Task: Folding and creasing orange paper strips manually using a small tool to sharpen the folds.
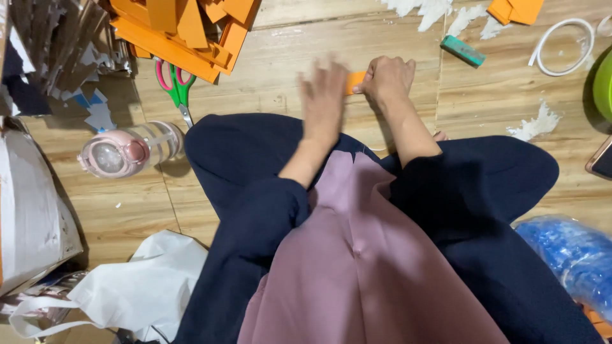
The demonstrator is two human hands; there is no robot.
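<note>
I sit cross-legged on a wooden floor in dark trousers and a mauve top. A small orange paper piece point(355, 81) lies on the floor just beyond my knees. My right hand point(387, 79) is closed on its right end. My left hand point(323, 99) is blurred, flat over the paper's left part, fingers apart. Most of the orange piece is hidden under both hands.
A pile of orange paper sheets point(185, 32) lies at the back left, with green-and-pink scissors point(177, 86) beside it. A pink clear bottle point(131, 150) lies on its side at left. A teal eraser-like block point(462, 51), a tape ring point(564, 46), white scraps, a white bag point(137, 286) and a blue plastic bag point(574, 255) surround me.
</note>
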